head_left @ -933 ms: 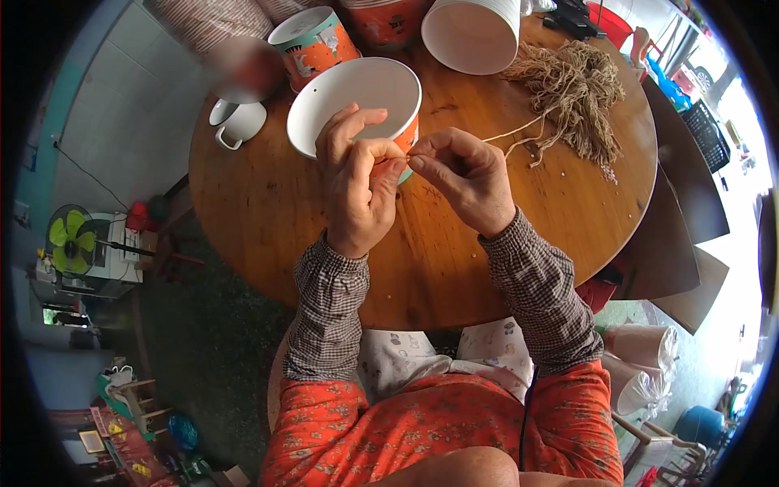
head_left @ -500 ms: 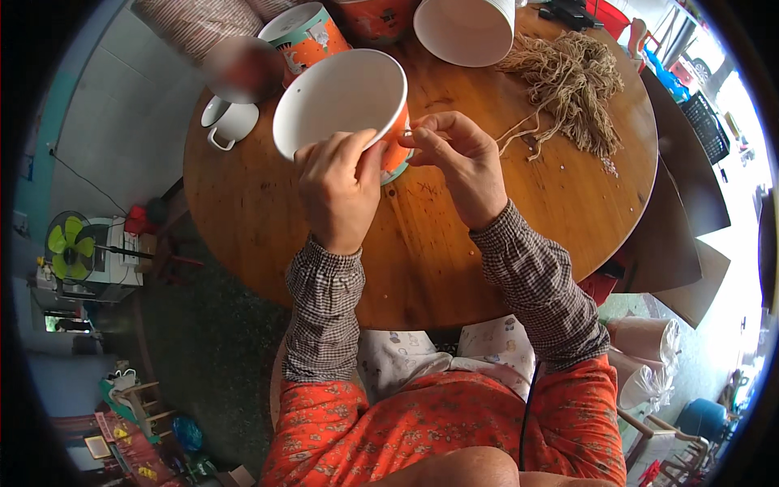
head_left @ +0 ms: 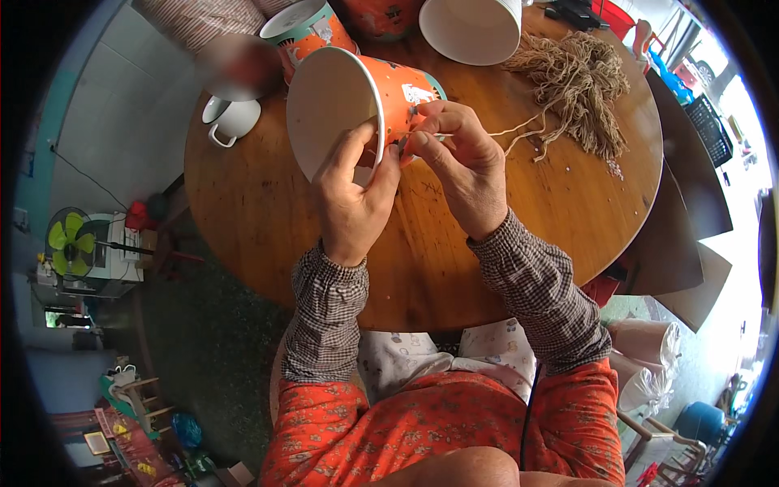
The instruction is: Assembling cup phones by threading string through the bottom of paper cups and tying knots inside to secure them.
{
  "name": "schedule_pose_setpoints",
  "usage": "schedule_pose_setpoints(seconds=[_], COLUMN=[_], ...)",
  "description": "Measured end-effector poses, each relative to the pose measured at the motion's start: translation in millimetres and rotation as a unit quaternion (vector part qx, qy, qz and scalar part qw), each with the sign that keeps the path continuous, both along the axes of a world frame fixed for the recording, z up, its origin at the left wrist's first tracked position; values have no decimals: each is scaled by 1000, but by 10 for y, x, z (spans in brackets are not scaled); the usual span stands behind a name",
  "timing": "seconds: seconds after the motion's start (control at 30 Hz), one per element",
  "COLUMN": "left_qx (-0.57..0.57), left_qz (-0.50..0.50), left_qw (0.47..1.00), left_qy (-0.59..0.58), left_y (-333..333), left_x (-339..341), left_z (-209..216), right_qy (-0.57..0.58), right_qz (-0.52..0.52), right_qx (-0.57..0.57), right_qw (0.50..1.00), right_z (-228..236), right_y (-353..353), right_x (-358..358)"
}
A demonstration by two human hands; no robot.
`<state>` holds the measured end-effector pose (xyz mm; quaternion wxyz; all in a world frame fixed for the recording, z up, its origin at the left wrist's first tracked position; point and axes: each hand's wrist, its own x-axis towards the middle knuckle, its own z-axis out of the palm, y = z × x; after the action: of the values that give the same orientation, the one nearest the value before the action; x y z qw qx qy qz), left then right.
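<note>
An orange paper bucket (head_left: 395, 89) with white and green pictures lies tipped on its side, its white mouth facing left. My left hand (head_left: 355, 191) grips its rim, fingers inside the mouth and thumb on the outer wall. Close against that wall, my right hand (head_left: 464, 166) pinches a thin beige cord (head_left: 513, 130) between thumb and forefinger. From my fingers the cord runs right toward a loose heap of beige cords (head_left: 572, 85). The cord's end at the bucket wall is mostly hidden by my fingertips.
The round wooden table (head_left: 268, 235) also holds a white enamel mug (head_left: 235, 119) at left. Behind stand another orange bucket (head_left: 304, 32), a white-mouthed bucket (head_left: 471, 32) and stacked striped tubs (head_left: 195, 28). Cardboard sheets (head_left: 665, 235) lean at the right edge.
The bucket has turned so that more of its orange outer wall shows. My left hand has shifted slightly right and down, and the cord now stretches to my right hand.
</note>
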<state>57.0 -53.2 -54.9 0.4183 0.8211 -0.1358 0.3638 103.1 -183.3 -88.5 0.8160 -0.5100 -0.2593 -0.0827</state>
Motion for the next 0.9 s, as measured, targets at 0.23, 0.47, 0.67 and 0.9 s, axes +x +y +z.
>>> schedule_pose_setpoints(seconds=[0.23,0.47,0.67,0.9], left_qx=[16,-4,12,35], left_qz=[-8,-5,-3,-6], left_qw=[1000,1000,1000,999], left_qy=[-13,-4,-22,-24], left_y=[16,-7,-6,-11], left_x=[22,6,13,19], left_z=[-53,-30,-34,-41], right_qy=[8,4,-1,-15], right_qz=[-6,-7,-21,-41], right_qx=[2,-10,-25,-47], right_qw=[1000,1000,999,998], right_z=[4,-4,4,35], right_y=[-4,-6,-8,-15], right_x=[6,5,5,-4])
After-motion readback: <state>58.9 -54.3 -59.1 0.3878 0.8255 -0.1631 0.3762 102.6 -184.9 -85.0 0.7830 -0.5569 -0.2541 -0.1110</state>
